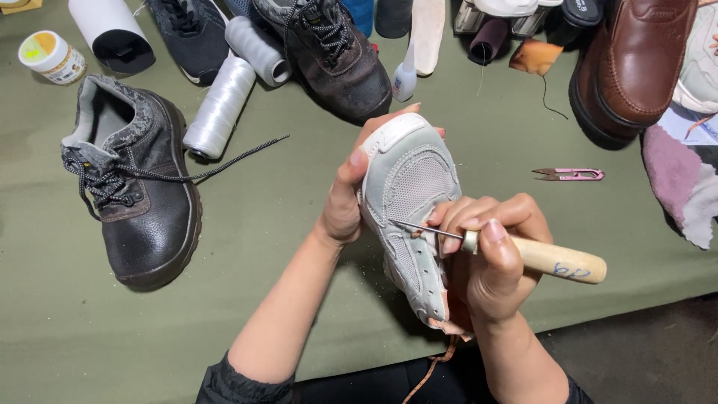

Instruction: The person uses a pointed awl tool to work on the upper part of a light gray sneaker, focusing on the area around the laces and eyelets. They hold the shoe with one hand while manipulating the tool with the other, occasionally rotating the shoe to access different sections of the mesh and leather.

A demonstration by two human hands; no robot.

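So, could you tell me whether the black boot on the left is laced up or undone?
Undone: the black boot stands upright, its lace trailing loose across the table.

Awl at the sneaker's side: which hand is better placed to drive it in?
Right, probably. The right hand grips the awl by its wooden handle, tip at the sneaker mesh. The left hand is wrapped around the toe, steadying it.

Counter [284, 247] with olive-green cloth cover, loaded with footwear and supplies.

Resting on it: a black boot [138, 194], two white thread spools [221, 105], a small glue bottle [404, 77], pink snips [570, 174], a brown shoe [636, 63], a yellow-lidded jar [51, 55], and possibly a fabric scrap [684, 183] at the right edge.
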